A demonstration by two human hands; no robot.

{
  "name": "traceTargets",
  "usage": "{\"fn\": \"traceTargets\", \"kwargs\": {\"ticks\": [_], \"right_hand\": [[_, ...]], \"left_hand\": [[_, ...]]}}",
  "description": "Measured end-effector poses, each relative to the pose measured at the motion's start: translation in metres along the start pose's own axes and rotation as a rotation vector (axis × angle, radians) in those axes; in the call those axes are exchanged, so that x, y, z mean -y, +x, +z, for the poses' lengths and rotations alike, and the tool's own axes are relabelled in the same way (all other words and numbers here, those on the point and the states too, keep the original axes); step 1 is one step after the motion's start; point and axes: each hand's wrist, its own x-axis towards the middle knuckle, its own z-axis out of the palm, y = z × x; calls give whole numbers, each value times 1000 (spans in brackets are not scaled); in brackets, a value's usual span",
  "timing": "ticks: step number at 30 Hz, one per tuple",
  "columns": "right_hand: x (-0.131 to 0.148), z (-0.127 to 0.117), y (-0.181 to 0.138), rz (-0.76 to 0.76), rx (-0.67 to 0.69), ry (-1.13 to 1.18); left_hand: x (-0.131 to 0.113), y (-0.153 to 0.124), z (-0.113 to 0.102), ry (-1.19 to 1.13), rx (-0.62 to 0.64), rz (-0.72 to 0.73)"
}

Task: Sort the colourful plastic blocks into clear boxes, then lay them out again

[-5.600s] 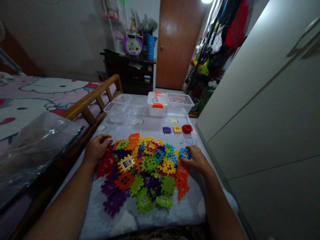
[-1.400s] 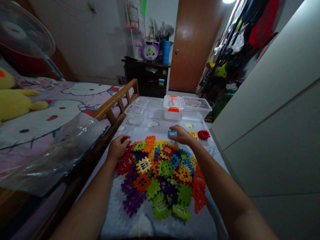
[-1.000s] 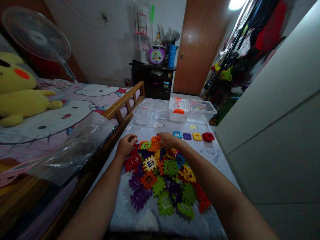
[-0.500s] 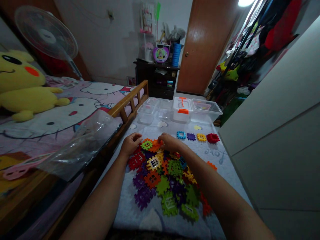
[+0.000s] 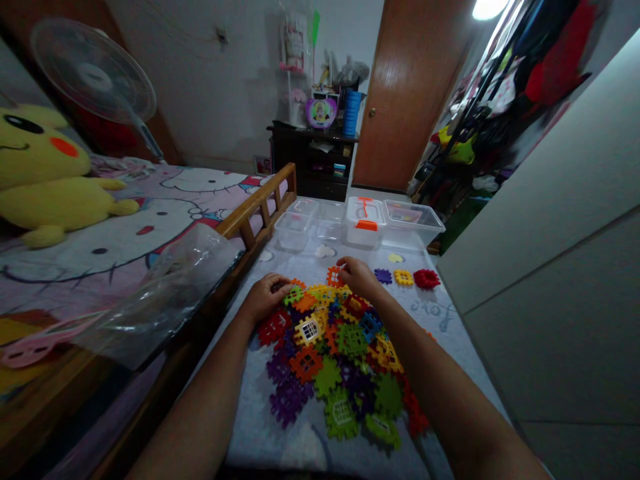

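Observation:
My right hand (image 5: 358, 277) pinches an orange square building piece (image 5: 334, 276) with toothed edges at the far side of a colourful pile. My left hand (image 5: 269, 297) rests at the pile's left edge, its fingers loosely curved and apart. Its fingertips are beside a light green piece (image 5: 293, 294); whether they touch it I cannot tell. The heap holds interlocking pieces such as a yellow one with a white window (image 5: 308, 329), an orange one (image 5: 306, 362), a dark green one (image 5: 352, 341) and purple ones (image 5: 290, 399). My right forearm covers part of the pile.
A purple piece (image 5: 383, 276), a yellow piece (image 5: 403, 278) and a red stack (image 5: 427, 279) stand in a row at right. Behind are clear plastic boxes (image 5: 293, 233) and an orange-latched box (image 5: 365, 230). A wooden bed rail (image 5: 255, 212) runs along the left, a white cabinet (image 5: 560, 267) along the right.
My right hand has moved away and to the right, carrying the orange piece off the pile; it now hides the blue piece in the row. My left hand has shifted slightly towards the green piece.

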Motion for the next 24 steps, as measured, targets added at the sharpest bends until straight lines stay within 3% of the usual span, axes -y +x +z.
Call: {"fn": "traceTargets", "kwargs": {"ticks": [5, 9, 12, 18, 21, 24], "right_hand": [[-1, 0, -4, 56, 41, 215], [14, -7, -22, 72, 200, 284], [25, -12, -38, 16, 299, 83], [39, -16, -48, -133, 223, -514], [53, -11, -46, -195, 213, -585], [67, 2, -42, -307, 295, -548]], "left_hand": [[-1, 0, 0, 54, 42, 65], [4, 1, 1, 67, 57, 76], [6, 1, 2, 53, 48, 77], [6, 1, 3, 2, 35, 64], [6, 2, 2, -14, 37, 65], [6, 2, 1, -35, 28, 67]]}}
